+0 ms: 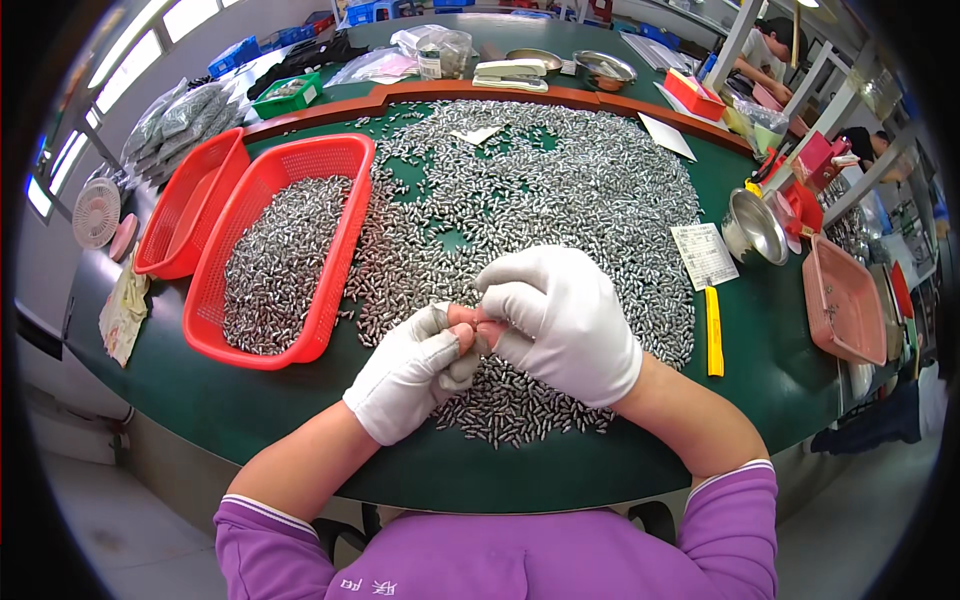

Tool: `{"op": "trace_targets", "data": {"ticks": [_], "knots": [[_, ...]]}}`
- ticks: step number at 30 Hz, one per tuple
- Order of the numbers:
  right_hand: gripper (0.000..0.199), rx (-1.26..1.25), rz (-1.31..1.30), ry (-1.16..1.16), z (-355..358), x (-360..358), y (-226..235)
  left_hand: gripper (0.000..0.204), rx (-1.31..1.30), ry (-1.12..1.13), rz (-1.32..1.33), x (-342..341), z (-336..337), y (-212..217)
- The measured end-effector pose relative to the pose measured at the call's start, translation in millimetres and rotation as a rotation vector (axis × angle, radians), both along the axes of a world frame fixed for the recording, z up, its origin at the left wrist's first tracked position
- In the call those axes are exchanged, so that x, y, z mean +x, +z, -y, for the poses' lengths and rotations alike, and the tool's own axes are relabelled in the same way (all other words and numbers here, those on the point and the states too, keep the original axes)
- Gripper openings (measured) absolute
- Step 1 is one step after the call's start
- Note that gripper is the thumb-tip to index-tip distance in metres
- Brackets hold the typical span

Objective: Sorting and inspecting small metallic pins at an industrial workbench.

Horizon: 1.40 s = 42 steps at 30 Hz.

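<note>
Both my hands wear white gloves with bare fingertips and meet over the near part of a wide spread of small silvery metal pieces (560,190). My left hand (415,370) is closed, thumb and fingers pinched together. My right hand (565,325) pinches at the same spot, its fingertips touching the left ones. Whatever sits between the fingertips is too small and hidden to make out. Left of my hands, a red plastic basket (347,250) holds a heap of the same pointed metal pieces (285,265).
A second red basket (190,205) stands further left. To the right are a paper slip (704,256), a yellow cutter-like tool (714,330), a steel bowl (755,228) and a pink tray (845,300). A raised brown edge (370,103) bounds the green table. Other people work at the far right.
</note>
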State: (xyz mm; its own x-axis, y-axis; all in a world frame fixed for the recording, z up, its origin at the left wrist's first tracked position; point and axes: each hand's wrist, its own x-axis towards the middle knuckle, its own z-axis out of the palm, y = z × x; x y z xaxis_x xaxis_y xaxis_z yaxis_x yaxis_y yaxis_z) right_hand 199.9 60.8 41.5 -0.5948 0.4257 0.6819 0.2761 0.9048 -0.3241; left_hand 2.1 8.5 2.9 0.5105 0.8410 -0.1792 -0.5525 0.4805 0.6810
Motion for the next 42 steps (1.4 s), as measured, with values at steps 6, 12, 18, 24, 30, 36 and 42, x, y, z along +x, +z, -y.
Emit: {"op": "trace_targets", "data": {"ticks": [6,12,18,24,30,36,42], "knots": [[0.016,0.267,0.056,-0.122,2,-1,-4,0.023,-0.03,0.084,-0.128,5,2,3],[0.023,-0.157,-0.027,0.047,0,2,-7,0.022,0.011,0.075,-0.072,3,3,-1],[0.022,-0.231,-0.106,-0.045,0,3,-6,0.021,0.017,0.073,-0.115,4,2,2],[0.015,-0.017,-0.024,-0.048,5,-1,-2,0.018,0.01,0.096,-0.143,4,3,4],[0.011,0.022,0.102,-0.122,7,0,2,0.016,-0.003,0.096,-0.113,4,2,-1],[0.016,-0.2,0.467,-0.2,4,4,-23,0.014,-0.005,0.112,-0.044,2,1,0],[0.012,-0.151,0.42,-0.173,6,0,-29,0.017,-0.013,0.082,0.0,1,0,0]]}}
